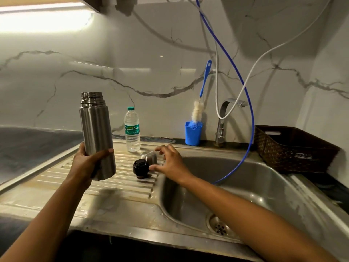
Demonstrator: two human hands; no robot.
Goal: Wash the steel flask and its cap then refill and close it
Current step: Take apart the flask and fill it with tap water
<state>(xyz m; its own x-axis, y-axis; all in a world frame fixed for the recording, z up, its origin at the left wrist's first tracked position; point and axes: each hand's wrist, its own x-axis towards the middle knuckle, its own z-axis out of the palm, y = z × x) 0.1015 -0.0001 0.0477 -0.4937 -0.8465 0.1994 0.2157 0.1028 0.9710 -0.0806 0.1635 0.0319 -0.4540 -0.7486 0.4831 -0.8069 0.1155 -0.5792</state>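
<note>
My left hand [86, 161] grips the lower part of the steel flask [96, 129] and holds it upright above the ribbed drainboard [62, 175]; its threaded mouth is uncovered. A black inner stopper [140, 168] lies on the drainboard beside the basin. Just behind it lies the steel cup cap [150, 157]. My right hand [170, 162] hovers over both with fingers spread and relaxed, holding nothing; its thumb tip is close to the stopper.
A plastic water bottle [132, 129] stands at the back of the drainboard. A blue cup [193, 133] holds a bottle brush [198, 110]. The tap [223, 121] rises behind the sink basin [245, 186]. A blue hose [247, 110] hangs into the basin. A brown basket [290, 148] sits right.
</note>
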